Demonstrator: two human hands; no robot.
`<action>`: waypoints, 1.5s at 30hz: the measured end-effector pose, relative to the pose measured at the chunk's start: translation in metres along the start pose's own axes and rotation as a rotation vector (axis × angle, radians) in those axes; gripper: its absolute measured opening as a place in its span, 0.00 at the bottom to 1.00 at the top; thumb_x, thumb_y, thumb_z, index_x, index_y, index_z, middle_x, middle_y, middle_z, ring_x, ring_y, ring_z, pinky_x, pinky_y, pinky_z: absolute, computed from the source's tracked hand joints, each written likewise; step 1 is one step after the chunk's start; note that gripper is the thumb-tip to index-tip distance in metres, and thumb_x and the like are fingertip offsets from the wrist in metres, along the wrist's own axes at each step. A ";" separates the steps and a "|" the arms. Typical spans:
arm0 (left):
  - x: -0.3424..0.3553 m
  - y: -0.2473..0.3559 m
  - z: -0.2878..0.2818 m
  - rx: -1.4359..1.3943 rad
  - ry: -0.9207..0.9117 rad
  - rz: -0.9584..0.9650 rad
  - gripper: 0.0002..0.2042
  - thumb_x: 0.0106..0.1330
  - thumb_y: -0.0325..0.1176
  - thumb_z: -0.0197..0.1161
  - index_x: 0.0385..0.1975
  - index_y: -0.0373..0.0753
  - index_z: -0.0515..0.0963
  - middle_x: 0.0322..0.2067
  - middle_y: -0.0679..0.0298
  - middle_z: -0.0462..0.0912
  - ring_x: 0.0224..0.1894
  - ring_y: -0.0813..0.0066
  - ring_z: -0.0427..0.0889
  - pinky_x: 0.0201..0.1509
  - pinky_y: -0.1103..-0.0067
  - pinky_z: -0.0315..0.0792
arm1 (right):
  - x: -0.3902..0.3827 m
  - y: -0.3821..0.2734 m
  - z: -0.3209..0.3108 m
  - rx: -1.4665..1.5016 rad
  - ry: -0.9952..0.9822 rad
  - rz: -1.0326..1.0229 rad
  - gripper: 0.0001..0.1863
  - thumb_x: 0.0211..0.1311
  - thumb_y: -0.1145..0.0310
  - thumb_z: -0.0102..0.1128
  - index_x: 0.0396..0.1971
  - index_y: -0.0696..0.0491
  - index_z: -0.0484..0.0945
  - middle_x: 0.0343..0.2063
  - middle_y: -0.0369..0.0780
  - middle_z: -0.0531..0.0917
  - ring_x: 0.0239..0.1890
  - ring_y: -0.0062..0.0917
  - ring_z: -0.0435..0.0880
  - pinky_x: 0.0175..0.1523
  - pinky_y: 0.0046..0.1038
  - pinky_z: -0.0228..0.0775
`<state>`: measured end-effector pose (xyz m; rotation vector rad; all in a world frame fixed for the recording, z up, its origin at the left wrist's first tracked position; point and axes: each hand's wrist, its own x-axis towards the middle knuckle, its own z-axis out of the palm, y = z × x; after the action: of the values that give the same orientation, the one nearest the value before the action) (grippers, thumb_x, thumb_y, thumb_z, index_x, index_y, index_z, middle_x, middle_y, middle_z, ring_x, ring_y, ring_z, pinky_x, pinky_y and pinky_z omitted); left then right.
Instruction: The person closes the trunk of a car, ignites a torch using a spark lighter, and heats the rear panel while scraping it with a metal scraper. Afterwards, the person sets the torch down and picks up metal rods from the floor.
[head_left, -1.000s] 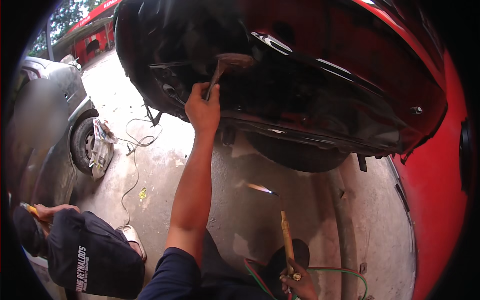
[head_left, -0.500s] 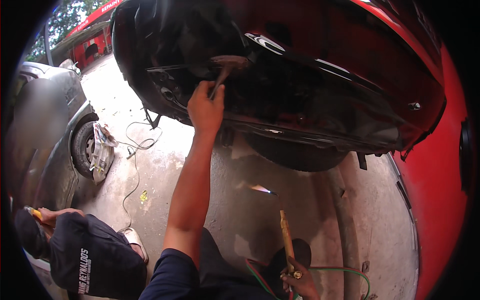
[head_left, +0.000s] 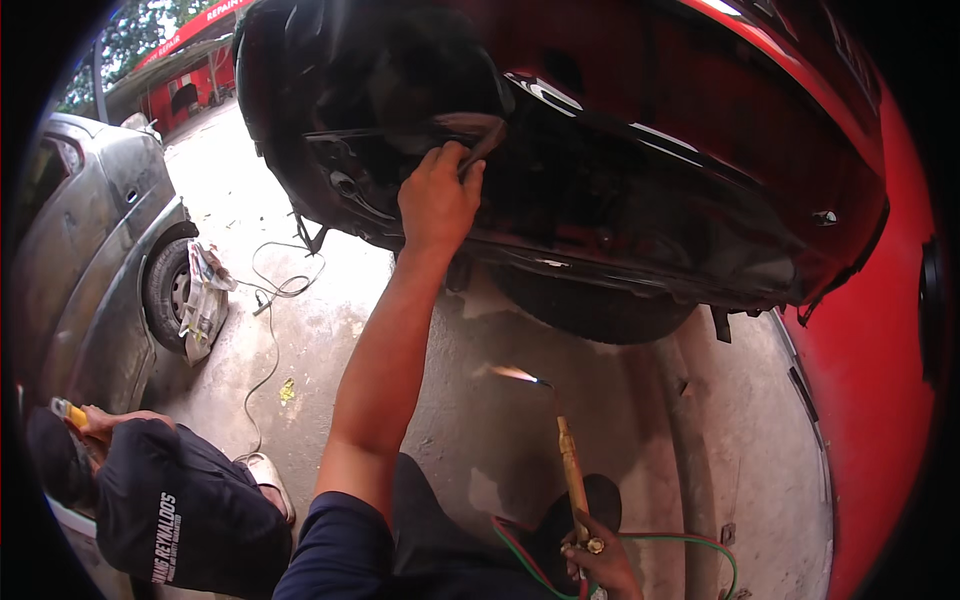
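Control seemed to call for a shallow blade angle, the left hand with its grip closed round a flat-bladed tool at the dark car panel, the right hand holding a lit torch well apart from that panel.

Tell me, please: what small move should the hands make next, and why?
Perhaps the left hand should slide the thin tool slightly along the dark car panel: its tip seems close, while the right hand holds the lit torch well away.
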<state>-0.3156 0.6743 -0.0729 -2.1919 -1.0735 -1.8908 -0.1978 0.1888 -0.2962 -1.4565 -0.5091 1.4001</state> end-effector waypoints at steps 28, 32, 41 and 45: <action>0.024 -0.010 -0.019 -0.157 -0.114 -0.129 0.15 0.59 0.40 0.75 0.40 0.38 0.86 0.32 0.53 0.88 0.37 0.55 0.88 0.41 0.70 0.78 | -0.020 -0.033 0.029 -0.206 0.174 0.017 0.41 0.61 0.77 0.71 0.74 0.54 0.63 0.36 0.35 0.82 0.25 0.18 0.80 0.28 0.20 0.75; 0.017 -0.009 -0.010 -0.211 -0.067 -0.055 0.15 0.58 0.41 0.75 0.41 0.39 0.86 0.32 0.53 0.87 0.37 0.57 0.88 0.41 0.72 0.77 | -0.022 -0.024 0.030 -0.172 0.163 0.021 0.41 0.60 0.79 0.70 0.73 0.54 0.63 0.37 0.35 0.82 0.25 0.17 0.80 0.28 0.19 0.74; -0.122 -0.086 -0.078 -0.712 -0.021 -0.752 0.16 0.68 0.38 0.69 0.42 0.29 0.80 0.31 0.63 0.84 0.30 0.81 0.79 0.37 0.84 0.71 | -0.026 -0.055 0.020 -0.387 0.120 -0.148 0.42 0.57 0.86 0.69 0.72 0.55 0.64 0.43 0.43 0.84 0.34 0.22 0.86 0.34 0.23 0.81; -0.292 -0.134 -0.095 -0.832 -0.199 -1.284 0.12 0.72 0.38 0.65 0.40 0.34 0.77 0.19 0.69 0.74 0.13 0.87 0.65 0.14 0.85 0.55 | -0.039 -0.091 0.021 -0.413 0.085 -0.251 0.40 0.52 0.86 0.73 0.68 0.54 0.70 0.44 0.44 0.84 0.38 0.23 0.86 0.36 0.24 0.81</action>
<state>-0.4699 0.5975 -0.3603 -2.1727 -2.5280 -3.0439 -0.1961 0.1997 -0.1958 -1.7006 -0.9336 1.0675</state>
